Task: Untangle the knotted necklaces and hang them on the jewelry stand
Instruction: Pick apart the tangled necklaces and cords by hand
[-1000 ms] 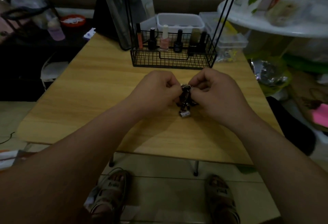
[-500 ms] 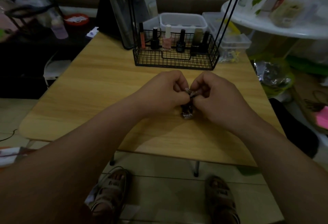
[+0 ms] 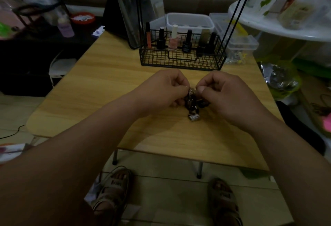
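Necklaces (image 3: 192, 102): one clump, two hands (image 3: 163, 89) (image 3: 228, 95)

Left hand (image 3: 162, 89) and right hand (image 3: 226, 94) pinch the necklace tangle (image 3: 192, 103).

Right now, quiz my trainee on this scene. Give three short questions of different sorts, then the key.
1. True or false: the left hand and the right hand both pinch the knotted necklaces.
2. Where is the wire basket? A) on the table, beyond the hands; B) on the floor; C) in the person's lap.
3. What colour is the white-capped bottle in the basket?

Key: 1 true; 2 A; 3 pink.
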A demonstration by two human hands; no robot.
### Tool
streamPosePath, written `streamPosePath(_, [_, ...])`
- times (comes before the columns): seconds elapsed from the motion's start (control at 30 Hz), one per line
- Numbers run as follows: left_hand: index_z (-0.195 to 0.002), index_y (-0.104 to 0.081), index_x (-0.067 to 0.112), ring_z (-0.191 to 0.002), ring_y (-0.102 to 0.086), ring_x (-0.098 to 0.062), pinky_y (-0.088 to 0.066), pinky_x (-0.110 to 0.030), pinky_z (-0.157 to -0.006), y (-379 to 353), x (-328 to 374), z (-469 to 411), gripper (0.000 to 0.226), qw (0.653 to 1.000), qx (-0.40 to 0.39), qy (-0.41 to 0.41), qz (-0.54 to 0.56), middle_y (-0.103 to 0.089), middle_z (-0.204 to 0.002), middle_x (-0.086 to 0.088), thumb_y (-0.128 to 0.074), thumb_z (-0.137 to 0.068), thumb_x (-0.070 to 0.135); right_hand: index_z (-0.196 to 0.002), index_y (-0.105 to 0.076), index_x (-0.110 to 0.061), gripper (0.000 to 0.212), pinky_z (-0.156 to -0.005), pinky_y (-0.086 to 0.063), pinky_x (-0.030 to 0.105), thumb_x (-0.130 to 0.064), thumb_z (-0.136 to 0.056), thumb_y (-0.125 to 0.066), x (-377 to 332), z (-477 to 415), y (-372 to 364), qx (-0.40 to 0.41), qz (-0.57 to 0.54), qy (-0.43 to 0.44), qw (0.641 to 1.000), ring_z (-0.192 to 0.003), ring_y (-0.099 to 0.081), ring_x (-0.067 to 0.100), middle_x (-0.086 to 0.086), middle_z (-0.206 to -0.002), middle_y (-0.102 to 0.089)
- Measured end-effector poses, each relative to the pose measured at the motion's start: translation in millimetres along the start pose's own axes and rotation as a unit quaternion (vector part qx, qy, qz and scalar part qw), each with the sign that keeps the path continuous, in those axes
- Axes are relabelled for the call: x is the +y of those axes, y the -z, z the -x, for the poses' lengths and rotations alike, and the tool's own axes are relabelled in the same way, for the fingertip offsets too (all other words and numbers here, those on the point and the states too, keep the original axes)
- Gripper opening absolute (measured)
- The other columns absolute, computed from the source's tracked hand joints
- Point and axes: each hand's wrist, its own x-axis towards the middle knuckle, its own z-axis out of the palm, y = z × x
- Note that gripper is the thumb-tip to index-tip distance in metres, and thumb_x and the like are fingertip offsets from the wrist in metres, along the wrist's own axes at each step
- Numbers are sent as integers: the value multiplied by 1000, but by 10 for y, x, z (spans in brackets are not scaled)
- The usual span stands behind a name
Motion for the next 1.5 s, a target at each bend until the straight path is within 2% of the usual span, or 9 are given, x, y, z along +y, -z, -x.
streamPosePath(0.17, [-102,-68,12,-78,-71,-17,-60,-30,-72,-13,0,1,12,997,-1,18,77,-72,-88,-8,-64,-96,2,-108,-67,-25,21,-87,-60,34,-12,-93,-72,-21,14,-63,-65,-55,-14,996,-94,-71,8,-4,-102,-72])
streamPosePath(0.3, [-108,-68,7,-82,-70,-19,-61,-31,-76,-43,43,-2,16,990,-16,35,134,-72,-91,-10,-64,-96,-2,-105,-64,-26,21,-74,-58,23,-17,-90,-77,-17,14,-113,-40,-29,-5,999,-88,-70,7,-6,-97,-71])
streamPosePath(0.5, [-95,-67,16,-72,-73,-17,-64,-41,-71,-33,23,22,5,998,27,-19,-57,-73,-81,-2,-71,-95,20,-97,-66,-24,11,-70,-57,22,-19,-93,-75,0,-3,-56,-6,-7,13,1000,-84,-70,8,-5,-92,-71])
streamPosePath(0.7, [-90,-57,15,-78,-73,-32,-64,-52,-69,-38,57,38,14,999,29,-29,-34,-66,-96,-16,-70,-91,11,-96,-66,-20,10,-78,-61,48,-13,-93,-71,-45,-3,-76,-29,-18,0,999,-84,-71,21,0,-96,-71])
streamPosePath(0.87, [-92,-56,13,-71,-74,-26,-65,-48,-65,-21,43,47,11,998,35,-12,-49,-69,-78,-9,-67,-96,15,-92,-68,-24,8,-83,-61,48,-19,-93,-74,-45,-20,-44,7,-29,-7,1000,-88,-71,17,-4,-94,-72])
streamPosePath(0.97, [-96,-60,16,-68,-74,-21,-65,-47,-65,-19,27,48,6,994,36,-20,-101,-71,-81,-9,-65,-97,13,-93,-68,-20,6,-81,-61,43,-16,-94,-72,-45,-9,-31,15,-38,-4,999,-82,-72,14,-1,-89,-75])
streamPosePath(1.3, [-96,-65,13,-91,-71,-18,-65,-36,-74,38,26,31,7,997,74,-16,19,-69,-102,-8,-68,-100,19,-98,-64,-17,6,-72,-61,35,-12,-96,-65,11,-53,-63,21,-58,-94,994,-82,-74,19,4,-85,-75])
streamPosePath(1.37, [-95,-66,14,-84,-69,-16,-63,-31,-74,48,34,26,8,996,73,-19,45,-71,-100,-11,-67,-100,20,-98,-64,-21,7,-74,-58,38,-16,-94,-67,1,-42,-68,38,-36,-87,995,-87,-70,21,3,-91,-71])
streamPosePath(1.5, [-96,-65,12,-81,-69,-18,-62,-32,-73,49,51,26,7,996,65,-20,55,-73,-98,-15,-68,-100,17,-100,-63,-24,11,-68,-49,24,-22,-93,-70,-43,0,-79,65,-12,-36,997,-89,-62,13,-4,-96,-64])
